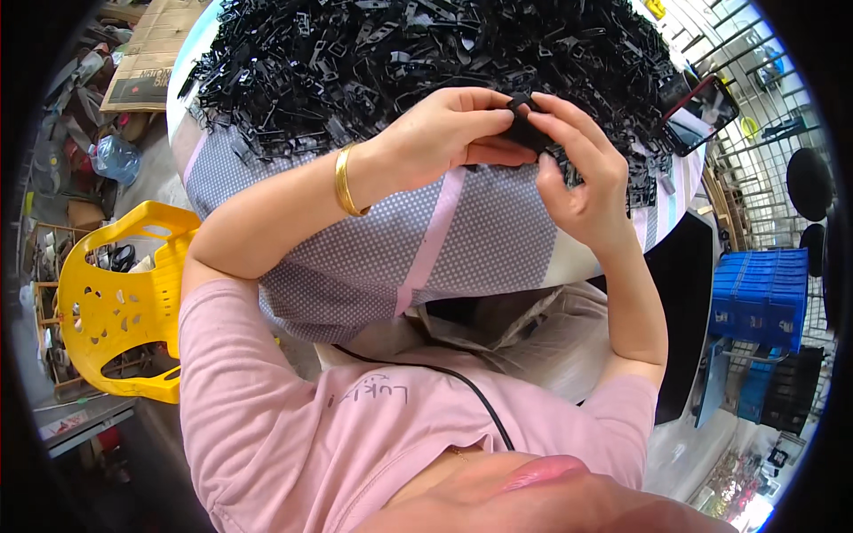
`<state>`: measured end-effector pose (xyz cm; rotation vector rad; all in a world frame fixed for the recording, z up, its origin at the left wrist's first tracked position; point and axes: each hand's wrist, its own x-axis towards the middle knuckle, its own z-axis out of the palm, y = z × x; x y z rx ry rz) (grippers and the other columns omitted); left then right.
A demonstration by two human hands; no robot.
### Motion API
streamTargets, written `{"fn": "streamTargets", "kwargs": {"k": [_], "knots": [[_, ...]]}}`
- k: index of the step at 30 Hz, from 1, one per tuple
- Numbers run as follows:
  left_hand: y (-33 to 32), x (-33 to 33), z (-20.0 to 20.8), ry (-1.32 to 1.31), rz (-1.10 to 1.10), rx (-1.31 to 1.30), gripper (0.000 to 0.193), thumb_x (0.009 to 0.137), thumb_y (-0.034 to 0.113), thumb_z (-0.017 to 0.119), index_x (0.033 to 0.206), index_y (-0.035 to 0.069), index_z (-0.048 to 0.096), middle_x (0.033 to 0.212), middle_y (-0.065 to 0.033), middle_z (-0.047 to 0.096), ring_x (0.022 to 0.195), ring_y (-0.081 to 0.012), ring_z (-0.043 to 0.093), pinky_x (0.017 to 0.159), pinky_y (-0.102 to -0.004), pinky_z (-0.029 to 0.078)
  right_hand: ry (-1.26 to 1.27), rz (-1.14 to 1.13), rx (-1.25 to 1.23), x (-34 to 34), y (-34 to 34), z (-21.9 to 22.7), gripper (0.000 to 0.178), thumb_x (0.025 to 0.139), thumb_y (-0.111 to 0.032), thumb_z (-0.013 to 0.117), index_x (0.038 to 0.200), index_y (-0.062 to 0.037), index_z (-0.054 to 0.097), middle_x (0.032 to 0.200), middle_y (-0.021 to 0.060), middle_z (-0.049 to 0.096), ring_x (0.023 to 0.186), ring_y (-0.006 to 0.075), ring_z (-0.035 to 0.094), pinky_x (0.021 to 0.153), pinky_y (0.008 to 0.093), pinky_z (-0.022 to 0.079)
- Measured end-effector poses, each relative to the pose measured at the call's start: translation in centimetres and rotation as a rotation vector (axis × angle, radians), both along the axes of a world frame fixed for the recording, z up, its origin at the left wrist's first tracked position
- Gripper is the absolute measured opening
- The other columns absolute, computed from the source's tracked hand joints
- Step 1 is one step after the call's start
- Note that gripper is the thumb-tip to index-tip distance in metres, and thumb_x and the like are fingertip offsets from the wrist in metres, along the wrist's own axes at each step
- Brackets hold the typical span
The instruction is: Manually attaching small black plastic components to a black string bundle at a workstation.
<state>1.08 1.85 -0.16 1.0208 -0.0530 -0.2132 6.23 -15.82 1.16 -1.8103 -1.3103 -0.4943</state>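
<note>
A large heap of small black plastic pieces (400, 62), many shaped like buckles or clips, covers the far part of the table. At the heap's near edge my two hands meet around a small black plastic piece (526, 131). My left hand (444, 133), with a gold bangle on its wrist, pinches it between thumb and fingers from the left. From the right, the fingertips and thumb of my right hand (582, 173) close on the same piece. Fingers cover much of it, so its exact kind does not show. Beneath my hands lies a grey dotted cloth (498, 213) with pink stripes.
A phone (706, 115) stands tilted at the table's right edge. On the left are a yellow plastic chair (115, 302), a clear plastic jug (115, 158) and a cardboard box (147, 58). Blue crates (760, 298) stand at the right by a wire grid. A black cable (462, 380) crosses my lap.
</note>
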Motion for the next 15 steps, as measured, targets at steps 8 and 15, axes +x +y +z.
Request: {"fn": "streamTargets", "kwargs": {"k": [8,15], "knots": [[-0.4,-1.1,0.7,0.057,0.066,0.029,0.032,0.091,0.005,0.036,0.120,-0.009,0.042,0.114,-0.0214,0.052,0.104,-0.0306,0.056,0.094,-0.0384,0.045,0.057,-0.012,-0.006,0.8,-1.3,-0.8,0.019,0.072,0.001,0.067,0.090,0.0009,0.064,0.101,0.0127,0.063,0.092,0.0239,0.061,0.074,0.0285,0.051],[-0.7,-1.2,0.6,0.014,0.043,0.125,0.032,0.092,0.005,0.035,0.121,-0.008,0.044,0.116,-0.0182,0.052,0.104,-0.0262,0.057,0.094,-0.0359,0.046,-0.263,0.013,-0.171,0.1,-1.7,0.2,0.020,0.069,0.003,0.066,0.089,-0.0010,0.063,0.100,0.0106,0.063,0.085,0.0255,0.060,0.070,0.0319,0.050]]}}
